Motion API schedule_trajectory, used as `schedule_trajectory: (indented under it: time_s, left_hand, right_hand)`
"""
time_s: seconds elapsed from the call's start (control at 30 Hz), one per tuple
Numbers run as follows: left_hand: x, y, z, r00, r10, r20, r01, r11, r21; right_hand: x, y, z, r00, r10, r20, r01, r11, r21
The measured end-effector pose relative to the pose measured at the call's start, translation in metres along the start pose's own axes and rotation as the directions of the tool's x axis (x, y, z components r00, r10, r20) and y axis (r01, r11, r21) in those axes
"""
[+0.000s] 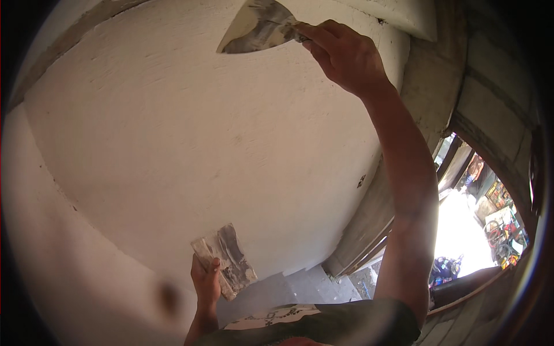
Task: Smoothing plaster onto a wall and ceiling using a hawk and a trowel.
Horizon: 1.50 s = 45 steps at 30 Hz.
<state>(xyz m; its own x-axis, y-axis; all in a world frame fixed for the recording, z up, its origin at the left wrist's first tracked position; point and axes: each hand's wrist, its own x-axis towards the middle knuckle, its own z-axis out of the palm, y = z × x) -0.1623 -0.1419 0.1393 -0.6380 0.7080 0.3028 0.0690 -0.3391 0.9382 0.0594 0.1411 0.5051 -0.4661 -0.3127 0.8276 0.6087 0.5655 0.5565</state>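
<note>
My right hand [343, 55] is raised at the top, closed on the handle of a wide putty knife [254, 29], whose metal blade is smeared with pale filler and lies against or close to the pale plastered wall [190, 127]. At lower left, my left hand [208, 279] grips a rectangular plastering trowel [234, 262] with filler spread on its plate. My forearms reach in from below, beside my dark green shirt.
A rough grey concrete frame [358, 230] borders the wall on the right, beside a bright opening [461, 230] with cluttered, colourful items beyond. A grey floor [300, 288] shows low down. Another pale wall [57, 242] curves along the left.
</note>
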Motion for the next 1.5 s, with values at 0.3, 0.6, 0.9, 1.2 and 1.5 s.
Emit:
schedule_trajectory:
  time_s: [0.3, 0.6, 0.9, 1.2, 1.5]
  left_hand:
    - [0.009, -0.045, -0.019, 0.992, -0.103, 0.077, 0.108, 0.991, -0.073]
    - [0.006, -0.066, -0.024, 0.997, -0.02, -0.077, 0.01, 0.992, -0.128]
    - [0.002, -0.056, -0.02, 0.98, -0.071, -0.185, 0.075, 0.997, 0.011]
    - [0.087, 0.018, 0.025, 0.989, -0.024, 0.148, 0.086, 0.897, -0.434]
    - [0.12, 0.059, 0.1, 0.901, 0.085, 0.425, 0.171, 0.831, -0.529]
  right_hand:
    - [0.071, -0.058, 0.061, 0.979, -0.185, 0.091, 0.192, 0.978, -0.083]
    - [0.065, -0.023, 0.075, 0.922, 0.023, 0.386, 0.0, 0.998, -0.06]
    - [-0.006, 0.053, 0.062, 0.902, 0.207, 0.38, -0.248, 0.967, 0.061]
    - [-0.148, -0.06, -0.011, 0.943, 0.136, 0.303, -0.321, 0.608, 0.726]
    - [-0.23, -0.071, -0.036, 0.908, 0.212, 0.362, -0.398, 0.712, 0.578]
